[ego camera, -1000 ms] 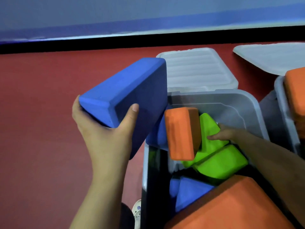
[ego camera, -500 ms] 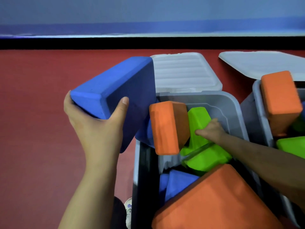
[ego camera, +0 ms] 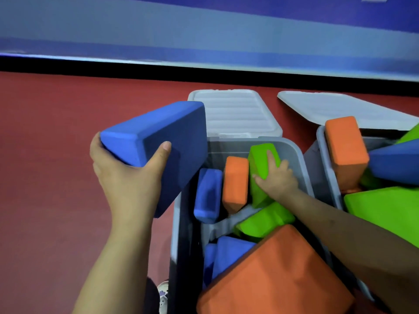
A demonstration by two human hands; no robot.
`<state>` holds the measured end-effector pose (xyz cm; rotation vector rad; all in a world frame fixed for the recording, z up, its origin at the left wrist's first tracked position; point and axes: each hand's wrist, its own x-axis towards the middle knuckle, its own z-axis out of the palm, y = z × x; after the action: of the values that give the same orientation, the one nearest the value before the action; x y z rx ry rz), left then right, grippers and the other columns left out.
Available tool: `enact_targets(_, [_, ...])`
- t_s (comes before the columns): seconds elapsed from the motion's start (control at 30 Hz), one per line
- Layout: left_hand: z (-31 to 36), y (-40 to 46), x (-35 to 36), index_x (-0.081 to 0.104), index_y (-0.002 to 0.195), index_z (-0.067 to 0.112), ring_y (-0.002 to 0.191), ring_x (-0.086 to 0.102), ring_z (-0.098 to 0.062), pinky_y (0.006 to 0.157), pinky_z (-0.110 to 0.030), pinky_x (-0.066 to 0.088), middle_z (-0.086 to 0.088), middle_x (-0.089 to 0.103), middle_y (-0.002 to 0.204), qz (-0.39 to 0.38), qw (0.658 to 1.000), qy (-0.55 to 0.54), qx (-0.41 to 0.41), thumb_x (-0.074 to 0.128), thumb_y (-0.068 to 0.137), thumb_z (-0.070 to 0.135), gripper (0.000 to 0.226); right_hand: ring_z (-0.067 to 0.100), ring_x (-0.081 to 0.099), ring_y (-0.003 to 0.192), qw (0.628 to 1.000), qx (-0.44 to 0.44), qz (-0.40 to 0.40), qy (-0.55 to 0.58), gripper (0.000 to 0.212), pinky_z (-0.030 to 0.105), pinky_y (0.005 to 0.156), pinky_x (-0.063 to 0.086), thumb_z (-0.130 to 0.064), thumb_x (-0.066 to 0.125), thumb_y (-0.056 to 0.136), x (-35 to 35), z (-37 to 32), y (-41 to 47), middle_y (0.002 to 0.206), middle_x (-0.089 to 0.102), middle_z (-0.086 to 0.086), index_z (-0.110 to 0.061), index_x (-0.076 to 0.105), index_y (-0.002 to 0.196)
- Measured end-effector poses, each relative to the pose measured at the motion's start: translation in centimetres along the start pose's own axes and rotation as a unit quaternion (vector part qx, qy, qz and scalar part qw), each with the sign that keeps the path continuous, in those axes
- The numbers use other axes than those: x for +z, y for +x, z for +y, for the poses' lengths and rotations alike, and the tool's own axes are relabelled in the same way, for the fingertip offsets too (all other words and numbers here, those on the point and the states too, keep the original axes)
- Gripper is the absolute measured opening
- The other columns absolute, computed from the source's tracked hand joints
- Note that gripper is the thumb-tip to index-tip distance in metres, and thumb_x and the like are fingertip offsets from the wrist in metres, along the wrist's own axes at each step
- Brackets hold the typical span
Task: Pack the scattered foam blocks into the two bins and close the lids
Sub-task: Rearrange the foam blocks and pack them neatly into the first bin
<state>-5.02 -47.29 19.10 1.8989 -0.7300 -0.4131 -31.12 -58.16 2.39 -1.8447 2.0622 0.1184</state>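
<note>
Two bins on the go and both look pretty stuffed already, so here's where we're at. Our left hand (ego camera: pixel 127 177) grips the big blue block (ego camera: pixel 163 141) by its near end, thumb curled up one face, fingers wrapped under the other, and the block hangs out past the left wall of the near bin (ego camera: pixel 179 223), not over the opening yet. Our right hand (ego camera: pixel 275 177) is down inside that bin w/ fingers spread over the upright green block (ego camera: pixel 260 162), pressing it toward the far wall. Just off the thumb side stands a small orange block (ego camera: pixel 235 184), then a small blue block (ego camera: pixel 207 196) beyond that, all three on edge. Below the wrist sits another green block (ego camera: pixel 265 220), and a large orange block (ego camera: pixel 272 275) hogs the near end.

What could go wrong imo: there's barely a gap for the big blue one. If we jam it in, the standing blocks prob tip over or it rides up above the rim, and then the ribbed lid (ego camera: pixel 235 112) past our fingertips won't shut. Foam springs back too, so letting go of the green one may undo the space. Second bin (ego camera: pixel 326 168) to the right has an orange block (ego camera: pixel 344 146) poking above its rim, same lid problem w/ the other lid (ego camera: pixel 340 107).
</note>
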Motion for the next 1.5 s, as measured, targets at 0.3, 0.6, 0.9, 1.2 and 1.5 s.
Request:
enact_targets(0.3, [-0.3,0.3,-0.2,0.030,0.141,0.028,0.121,0.048,-0.019,0.101,-0.040,0.044,0.004,0.045,0.134,-0.013,1.000,-0.001,-0.024,0.081,0.063,0.047,0.095,0.038,0.027,0.134,0.999,0.007,-0.036,-0.030,0.083,0.047,0.107,0.028,-0.050,0.057,0.086,3.4,-0.5,0.4,0.150,0.015,0.020,-0.025,0.012,0.150])
enact_targets(0.6, [-0.6,0.5,-0.6,0.030,0.141,0.027,0.121,0.049,-0.020,0.101,-0.043,0.044,0.003,0.046,0.134,-0.005,0.999,0.005,-0.033,0.081,0.062,0.048,0.096,0.038,0.035,0.130,0.983,-0.088,-0.161,-0.005,0.106,0.033,0.099,0.035,-0.060,0.055,0.084,3.5,-6.4,0.8,0.147,0.029,0.025,-0.006,-0.009,0.149])
enact_targets(0.9, [-1.0,0.9,-0.9,0.031,0.139,0.030,0.118,0.051,-0.019,0.096,-0.038,0.047,0.005,0.048,0.132,-0.011,0.999,0.013,-0.044,0.080,0.061,0.050,0.094,0.036,0.048,0.122,0.981,-0.024,-0.152,0.118,0.115,0.035,0.097,0.042,-0.045,0.072,0.078,4.7,-6.8,2.1,0.146,0.038,0.019,-0.019,-0.015,0.149])
enact_targets(1.2, [-0.7,0.9,-1.2,0.031,0.139,0.029,0.116,0.052,-0.018,0.088,-0.031,0.044,0.005,0.048,0.131,-0.003,0.999,0.003,-0.051,0.081,0.064,0.046,0.091,0.040,0.057,0.098,0.992,-0.040,-0.103,0.059,0.094,0.035,0.088,0.044,-0.042,0.063,0.086,4.9,-6.4,1.2,0.130,0.034,0.032,-0.016,-0.001,0.151])
enact_targets(1.5, [-0.8,1.1,-1.5,0.031,0.140,0.028,0.119,0.050,-0.020,0.095,-0.038,0.046,0.004,0.047,0.131,0.004,0.998,0.012,-0.058,0.081,0.064,0.045,0.093,0.040,-0.014,0.143,0.924,-0.294,-0.217,-0.108,0.132,0.049,0.117,0.010,-0.064,0.075,0.060,3.8,-11.3,-1.6,0.152,-0.024,0.022,-0.028,-0.017,0.148])
